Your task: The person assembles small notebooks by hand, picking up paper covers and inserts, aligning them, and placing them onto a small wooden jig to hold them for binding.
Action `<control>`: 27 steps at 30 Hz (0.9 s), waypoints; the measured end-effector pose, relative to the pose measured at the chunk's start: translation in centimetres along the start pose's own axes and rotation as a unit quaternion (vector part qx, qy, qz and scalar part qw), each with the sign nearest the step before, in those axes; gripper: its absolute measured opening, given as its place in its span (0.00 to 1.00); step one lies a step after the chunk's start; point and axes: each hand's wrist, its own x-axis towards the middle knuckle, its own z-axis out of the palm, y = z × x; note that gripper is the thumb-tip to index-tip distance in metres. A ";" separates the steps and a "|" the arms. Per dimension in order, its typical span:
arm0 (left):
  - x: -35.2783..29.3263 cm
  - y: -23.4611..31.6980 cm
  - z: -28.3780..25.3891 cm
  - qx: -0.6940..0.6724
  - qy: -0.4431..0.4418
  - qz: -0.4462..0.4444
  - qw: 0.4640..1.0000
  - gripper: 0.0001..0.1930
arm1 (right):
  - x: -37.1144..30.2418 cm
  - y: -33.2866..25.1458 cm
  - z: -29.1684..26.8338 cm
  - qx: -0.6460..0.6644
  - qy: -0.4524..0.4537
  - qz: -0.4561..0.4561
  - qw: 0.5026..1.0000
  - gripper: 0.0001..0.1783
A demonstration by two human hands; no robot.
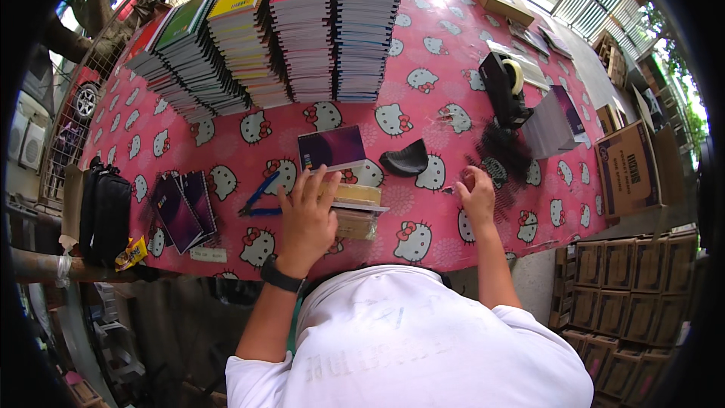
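My left hand (310, 210), with a black band on its wrist, lies with fingers spread over the left end of a tan block (355, 195) that seems wrapped in clear plastic. The fingertips reach the lower edge of a small dark purple notebook (331, 148). Beside that hand lie blue-handled pliers (260, 200), their handles apart. My right hand (478, 198) hovers at the table's right, thumb and fingers bent together around a tiny dark bit too small to name. Between the hands, farther off, sits a curved black piece (405, 159).
Tall stacks of spiral notebooks (302, 45) line the far left. A tape dispenser (504, 87), a purple notebook stack (555, 125) and black netting (504, 153) stand right. Loose purple notebooks (183, 210) and a black bag (104, 211) lie left; cartons (627, 170) flank the table (411, 257).
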 end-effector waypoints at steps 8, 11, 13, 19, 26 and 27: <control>1.0 5.5 4.7 -0.046 0.056 -0.001 0.997 0.31 | -0.1 -4.4 0.3 0.103 -0.087 -0.047 0.990 0.16; 0.8 4.7 6.0 -0.024 0.065 -0.005 0.998 0.21 | -1.1 -9.1 -0.3 0.176 -0.183 -0.091 0.963 0.17; 0.7 4.4 6.0 -0.020 0.076 -0.006 0.997 0.18 | -1.8 -11.0 -0.5 0.211 -0.245 -0.105 0.940 0.17; 0.5 4.2 5.9 -0.057 0.091 -0.007 0.994 0.19 | -2.4 -12.6 0.9 0.265 -0.291 -0.105 0.913 0.15; 0.5 3.8 5.7 -0.082 0.081 -0.003 0.993 0.29 | -2.4 -13.3 1.9 0.238 -0.284 -0.148 0.917 0.13; 0.5 3.7 5.6 -0.080 0.077 0.000 0.994 0.30 | -2.3 -13.3 2.0 0.232 -0.279 -0.164 0.917 0.14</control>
